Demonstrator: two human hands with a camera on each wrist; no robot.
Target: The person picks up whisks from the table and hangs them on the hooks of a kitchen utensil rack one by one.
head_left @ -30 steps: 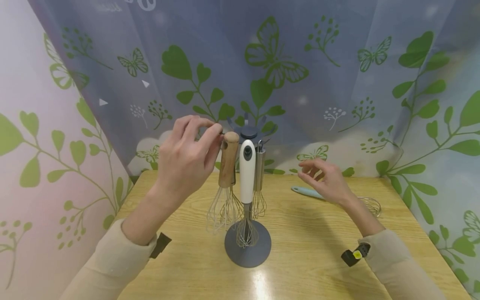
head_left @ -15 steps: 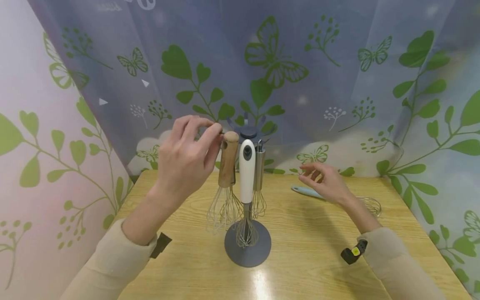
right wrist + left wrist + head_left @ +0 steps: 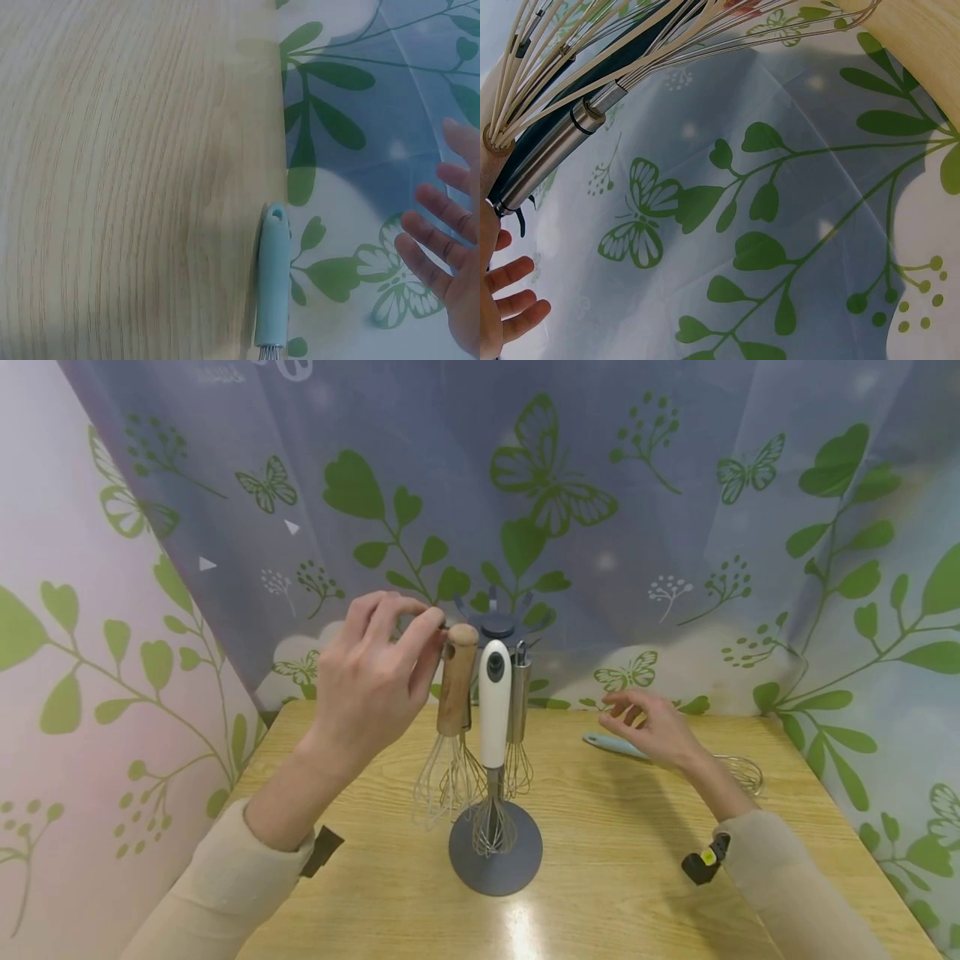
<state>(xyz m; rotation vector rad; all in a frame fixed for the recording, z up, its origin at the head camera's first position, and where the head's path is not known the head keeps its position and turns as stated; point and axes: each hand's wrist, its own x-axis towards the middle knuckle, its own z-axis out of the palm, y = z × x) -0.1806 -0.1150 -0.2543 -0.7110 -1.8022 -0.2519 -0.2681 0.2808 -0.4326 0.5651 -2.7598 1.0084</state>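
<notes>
At the upper end of a wooden-handled whisk, my left hand pinches near a small dark loop or hook; the thumb tip is hidden. This whisk hangs, slightly tilted, at the left of a dark grey whisk stand. On the stand's near side hangs a white-handled whisk, and a steel-handled whisk hangs behind it. My right hand is in the air, fingers loosely bent and holding nothing, above a light blue whisk lying on the table.
The stand has several hooks around its top. Another whisk hangs partly hidden behind the wooden one. The wooden table ends at the back against a patterned curtain, with more patterned cloth at both sides.
My right hand has lowered very slightly. The left hand and the hanging whisks look the same.
</notes>
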